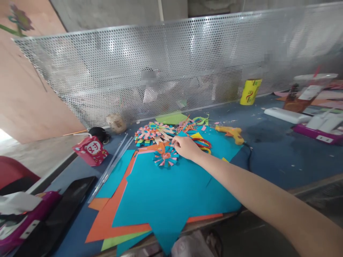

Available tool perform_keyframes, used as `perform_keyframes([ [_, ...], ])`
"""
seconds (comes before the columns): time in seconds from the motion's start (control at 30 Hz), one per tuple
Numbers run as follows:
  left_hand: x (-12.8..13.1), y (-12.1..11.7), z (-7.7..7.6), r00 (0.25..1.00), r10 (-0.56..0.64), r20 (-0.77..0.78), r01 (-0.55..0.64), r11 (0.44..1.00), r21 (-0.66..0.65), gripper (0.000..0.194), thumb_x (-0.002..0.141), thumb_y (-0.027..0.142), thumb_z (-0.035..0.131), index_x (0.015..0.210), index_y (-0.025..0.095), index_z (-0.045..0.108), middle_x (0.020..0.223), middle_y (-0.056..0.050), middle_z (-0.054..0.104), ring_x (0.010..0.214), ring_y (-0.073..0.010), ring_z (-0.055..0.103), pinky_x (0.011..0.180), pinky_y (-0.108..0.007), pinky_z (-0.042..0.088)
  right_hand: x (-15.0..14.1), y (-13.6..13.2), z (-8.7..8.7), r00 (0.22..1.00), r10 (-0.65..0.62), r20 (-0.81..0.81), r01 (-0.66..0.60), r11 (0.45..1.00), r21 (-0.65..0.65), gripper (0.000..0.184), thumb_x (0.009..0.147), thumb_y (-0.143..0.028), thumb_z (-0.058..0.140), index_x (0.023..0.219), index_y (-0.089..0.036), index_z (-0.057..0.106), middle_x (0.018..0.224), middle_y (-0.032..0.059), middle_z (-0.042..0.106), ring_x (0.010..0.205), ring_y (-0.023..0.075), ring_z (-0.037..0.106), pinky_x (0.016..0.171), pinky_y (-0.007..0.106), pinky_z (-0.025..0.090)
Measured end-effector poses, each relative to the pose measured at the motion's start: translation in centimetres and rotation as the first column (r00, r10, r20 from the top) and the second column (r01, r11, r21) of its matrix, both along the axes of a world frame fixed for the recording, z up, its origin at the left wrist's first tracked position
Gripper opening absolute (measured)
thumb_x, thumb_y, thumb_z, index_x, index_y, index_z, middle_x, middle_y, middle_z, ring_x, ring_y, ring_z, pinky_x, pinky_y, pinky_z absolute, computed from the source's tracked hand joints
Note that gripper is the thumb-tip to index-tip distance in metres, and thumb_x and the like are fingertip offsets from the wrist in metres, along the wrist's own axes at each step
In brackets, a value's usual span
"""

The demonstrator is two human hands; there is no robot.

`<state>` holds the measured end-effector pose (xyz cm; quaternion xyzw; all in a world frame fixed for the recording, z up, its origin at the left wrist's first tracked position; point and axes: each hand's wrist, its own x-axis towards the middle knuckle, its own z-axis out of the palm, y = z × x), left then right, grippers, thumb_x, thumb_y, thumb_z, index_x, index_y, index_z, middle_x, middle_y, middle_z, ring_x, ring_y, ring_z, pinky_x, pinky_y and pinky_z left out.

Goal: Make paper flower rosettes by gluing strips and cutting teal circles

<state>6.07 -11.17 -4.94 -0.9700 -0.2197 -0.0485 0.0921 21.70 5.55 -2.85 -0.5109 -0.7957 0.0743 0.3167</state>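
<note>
In the head view, your right hand [180,145], fingers bent nearly closed, touches the right edge of the paper flower [165,157] (whether it grips, I cannot tell). The flower lies on blue paper [160,194], left of the scissors [203,143].

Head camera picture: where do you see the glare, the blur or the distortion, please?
Head view: glare spots on the perforated metal screen; a washed-out white patch at the left edge; softness over the right hand; a forearm apparently stretched by the wide lens; two small pixelated patches around the screen.
</note>
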Motion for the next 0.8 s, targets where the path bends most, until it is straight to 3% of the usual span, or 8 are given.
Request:
perform_keyframes([
  [0.07, 1.3, 0.4, 0.5, 0.999, 0.029, 0.014, -0.029, 1.000, 0.011, 0.057, 0.084, 0.046, 0.033, 0.138, 0.033, 0.019, 0.137, -0.001, 0.042, 0.124, -0.0231, 0.040, 0.090, -0.041, 0.046, 0.0, -0.1, 0.1, 1.000, -0.005, 0.000, 0.005, 1.000, -0.001, 0.023, 0.078, -0.010, 0.043, 0.089, -0.017, 0.061, 0.076, 0.0037, 0.067, 0.071, 0.0162, 0.061, 0.064, 0.024, 0.039],
  [0.2, 2.5, 0.5, 0.9, 0.959, 0.283, 0.019, -0.284, 0.958, 0.047, 0.074, 0.079, 0.054, 0.039, 0.137, 0.008, 0.028, 0.132, -0.024, 0.042, 0.118, -0.0434, 0.041, 0.085, -0.061, 0.039, 0.1, -0.2, 0.2, 1.000, -0.007, 0.001, 0.007, 1.000, 0.002, 0.023, 0.078, -0.010, 0.042, 0.090, -0.017, 0.061, 0.078, 0.0040, 0.068, 0.072, 0.0161, 0.061, 0.065, 0.023, 0.040],
  [0.3, 4.0, -0.6, 0.4, 0.992, -0.117, -0.052, 0.119, 0.993, 0.023, 0.048, 0.087, 0.039, 0.034, 0.135, 0.032, 0.032, 0.133, -0.004, 0.047, 0.122, -0.0279, 0.042, 0.090, -0.046, 0.043, 0.1, -0.2, 0.2, 1.000, -0.005, 0.002, 0.005, 1.000, 0.005, 0.023, 0.078, -0.011, 0.042, 0.090, -0.017, 0.061, 0.076, 0.0036, 0.067, 0.068, 0.0157, 0.060, 0.062, 0.023, 0.039],
  [0.37, 4.5, -1.0, 0.4, 0.981, -0.190, -0.039, 0.191, 0.981, 0.022, 0.047, 0.088, 0.039, 0.030, 0.135, 0.041, 0.022, 0.139, 0.007, 0.038, 0.129, -0.0167, 0.032, 0.095, -0.035, 0.042, 0.1, -0.2, 0.1, 1.000, -0.004, 0.001, 0.004, 1.000, 0.009, 0.024, 0.078, -0.011, 0.042, 0.090, -0.017, 0.061, 0.076, 0.0036, 0.067, 0.067, 0.0154, 0.060, 0.062, 0.023, 0.039],
  [0.4, 4.5, -0.9, 0.6, 0.983, -0.182, -0.018, 0.183, 0.983, 0.033, 0.051, 0.088, 0.041, 0.030, 0.138, 0.037, 0.018, 0.141, 0.004, 0.035, 0.130, -0.0196, 0.029, 0.095, -0.039, 0.041, 0.1, -0.2, 0.1, 1.000, -0.005, 0.001, 0.005, 1.000, 0.012, 0.024, 0.078, -0.011, 0.041, 0.090, -0.017, 0.061, 0.077, 0.0039, 0.067, 0.067, 0.0155, 0.060, 0.062, 0.023, 0.039],
  [0.53, 2.7, -0.1, 1.8, 0.933, 0.351, 0.081, -0.357, 0.930, 0.081, 0.081, 0.075, 0.061, 0.039, 0.136, 0.009, 0.030, 0.131, -0.026, 0.042, 0.115, -0.0487, 0.040, 0.079, -0.066, 0.039, 0.0, -0.2, 0.1, 1.000, -0.009, 0.001, 0.009, 1.000, 0.019, 0.024, 0.078, -0.010, 0.042, 0.090, -0.017, 0.061, 0.078, 0.0046, 0.067, 0.071, 0.0163, 0.060, 0.065, 0.024, 0.039],
  [0.67, 0.3, -0.4, 2.2, 0.999, -0.039, -0.028, 0.038, 0.999, -0.006, 0.056, 0.078, 0.049, 0.044, 0.132, 0.040, 0.032, 0.128, 0.000, 0.052, 0.118, -0.0268, 0.047, 0.082, -0.043, 0.049, 0.0, -0.2, 0.1, 1.000, -0.006, -0.001, 0.006, 1.000, 0.019, 0.024, 0.078, -0.010, 0.042, 0.089, -0.017, 0.061, 0.076, 0.0037, 0.067, 0.068, 0.0154, 0.060, 0.064, 0.024, 0.040],
  [0.8, -1.7, 0.1, 1.4, 0.999, -0.032, -0.005, 0.032, 0.999, -0.011, 0.061, 0.079, 0.048, 0.045, 0.135, 0.030, 0.030, 0.132, -0.008, 0.047, 0.119, -0.0281, 0.044, 0.087, -0.044, 0.046, 0.0, -0.2, 0.1, 1.000, 0.000, -0.005, 0.000, 1.000, 0.029, 0.023, 0.078, -0.010, 0.043, 0.089, -0.017, 0.061, 0.075, 0.0032, 0.067, 0.069, 0.0150, 0.061, 0.065, 0.023, 0.040],
])
